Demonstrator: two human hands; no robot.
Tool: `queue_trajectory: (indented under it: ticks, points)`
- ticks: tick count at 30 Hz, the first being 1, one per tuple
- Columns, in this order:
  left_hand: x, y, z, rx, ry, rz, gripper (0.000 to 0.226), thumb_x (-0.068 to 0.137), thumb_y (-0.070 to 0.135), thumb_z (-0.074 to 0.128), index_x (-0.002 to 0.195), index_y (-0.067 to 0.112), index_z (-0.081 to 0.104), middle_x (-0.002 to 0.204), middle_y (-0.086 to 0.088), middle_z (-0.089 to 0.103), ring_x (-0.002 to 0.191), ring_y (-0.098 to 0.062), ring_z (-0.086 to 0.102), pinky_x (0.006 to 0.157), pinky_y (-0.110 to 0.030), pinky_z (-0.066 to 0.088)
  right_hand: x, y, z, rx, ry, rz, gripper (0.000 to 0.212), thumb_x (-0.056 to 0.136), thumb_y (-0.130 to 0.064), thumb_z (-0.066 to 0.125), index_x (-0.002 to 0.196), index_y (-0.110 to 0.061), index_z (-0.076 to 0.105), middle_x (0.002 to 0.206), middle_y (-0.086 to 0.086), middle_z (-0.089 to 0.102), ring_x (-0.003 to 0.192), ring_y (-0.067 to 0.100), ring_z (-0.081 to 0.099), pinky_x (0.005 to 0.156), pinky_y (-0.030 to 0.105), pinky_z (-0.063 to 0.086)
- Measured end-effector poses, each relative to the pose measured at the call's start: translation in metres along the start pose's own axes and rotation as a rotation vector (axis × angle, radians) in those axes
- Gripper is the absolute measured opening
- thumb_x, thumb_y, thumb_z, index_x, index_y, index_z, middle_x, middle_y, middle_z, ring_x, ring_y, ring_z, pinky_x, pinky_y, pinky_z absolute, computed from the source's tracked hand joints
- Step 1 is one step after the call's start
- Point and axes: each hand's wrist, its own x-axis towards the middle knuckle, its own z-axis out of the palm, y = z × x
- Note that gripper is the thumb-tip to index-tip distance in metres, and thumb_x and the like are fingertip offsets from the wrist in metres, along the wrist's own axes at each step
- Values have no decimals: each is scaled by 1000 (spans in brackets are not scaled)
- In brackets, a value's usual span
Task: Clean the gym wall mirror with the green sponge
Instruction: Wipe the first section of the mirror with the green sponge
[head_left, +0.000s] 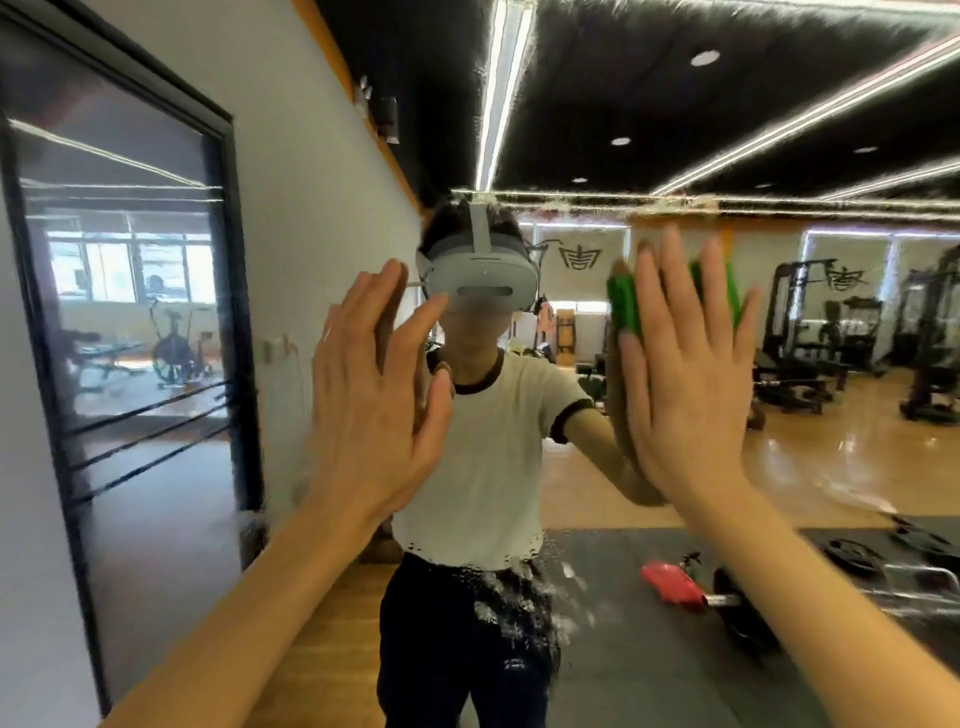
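The wall mirror (597, 467) fills the view ahead and shows a person in a white shirt with a headset. My right hand (691, 374) is raised flat, with straight fingers pressing the green sponge (626, 304) against the glass at head height. Only the sponge's left and right edges show past my fingers. My left hand (374, 405) lies flat and open against the mirror to the left, holding nothing. Wet streaks and foam smear the glass (519, 597) below chest height.
A black-framed window panel (130, 312) sits in the white wall at left. The mirror reflects a gym with weight machines (810, 343), a wooden floor, a dark mat, and a barbell with a red piece (675, 587) on it.
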Motion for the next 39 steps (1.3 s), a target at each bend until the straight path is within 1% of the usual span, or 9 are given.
queue_trajectory:
  ticks: [5, 10, 13, 20, 23, 27, 30, 34, 39]
  points:
    - [-11, 11, 12, 10, -73, 15, 51, 96, 22, 53, 146, 13, 42, 158, -18, 29, 150, -33, 23, 122, -51, 20, -107, 9, -10, -91, -132, -183, 54, 111, -29, 27, 161, -18, 11, 170, 0, -1, 156, 24, -1, 125, 48, -4]
    - [-12, 12, 14, 36, -85, 30, 50, 97, 23, 50, 146, 13, 43, 159, -17, 29, 149, -34, 23, 122, -49, 21, 2, 33, -9, -22, -16, 4, 51, 110, -29, 26, 158, -12, 22, 165, 14, 22, 154, 30, 7, 125, 44, -9]
    - [-12, 12, 14, 42, -83, 37, 49, 98, 25, 48, 145, 16, 40, 158, -13, 27, 149, -33, 22, 122, -46, 19, 33, 40, -8, -9, 37, 95, 52, 110, -26, 29, 159, -9, 23, 165, 14, 22, 153, 36, 12, 124, 51, -2]
    - [-13, 13, 16, 77, -78, 49, 50, 97, 22, 49, 146, 14, 39, 157, -16, 28, 148, -35, 24, 114, -57, 32, -127, 36, -18, -91, -167, -180, 66, 104, -26, 39, 162, -19, 8, 170, 1, 0, 156, 24, -1, 125, 48, -5]
    - [-14, 12, 17, 82, -80, 47, 49, 98, 24, 47, 145, 14, 41, 157, -19, 30, 147, -37, 26, 113, -55, 32, -76, 51, -16, -77, -112, -177, 55, 110, -30, 27, 160, -17, 9, 169, 5, 6, 155, 21, -2, 125, 47, -7]
    - [-14, 12, 17, 95, -78, 44, 46, 100, 28, 44, 144, 13, 42, 157, -19, 30, 147, -39, 27, 112, -53, 29, 13, 67, -14, 4, 29, 104, 52, 110, -28, 26, 159, -12, 19, 165, 14, 22, 154, 32, 10, 123, 50, -3]
    - [-13, 13, 16, 94, -79, 51, 46, 100, 28, 43, 143, 13, 41, 156, -18, 29, 146, -40, 28, 111, -57, 32, -25, 64, -16, -3, -7, 73, 55, 109, -28, 28, 160, -13, 13, 166, 11, 17, 155, 28, 5, 124, 51, -2]
    - [-13, 14, 16, 102, -81, 44, 47, 100, 31, 41, 144, 13, 42, 156, -15, 27, 145, -42, 29, 116, -45, 24, -131, 61, -25, -66, -160, -74, 56, 110, -31, 24, 162, -19, 6, 170, 0, 1, 156, 23, 0, 125, 50, -5]
    - [-13, 14, 17, 101, -78, 40, 47, 99, 30, 42, 142, 12, 44, 156, -18, 29, 144, -44, 31, 113, -52, 30, -36, 80, -22, -24, -57, 21, 53, 110, -30, 27, 159, -12, 17, 166, 9, 18, 154, 25, 7, 125, 47, -4]
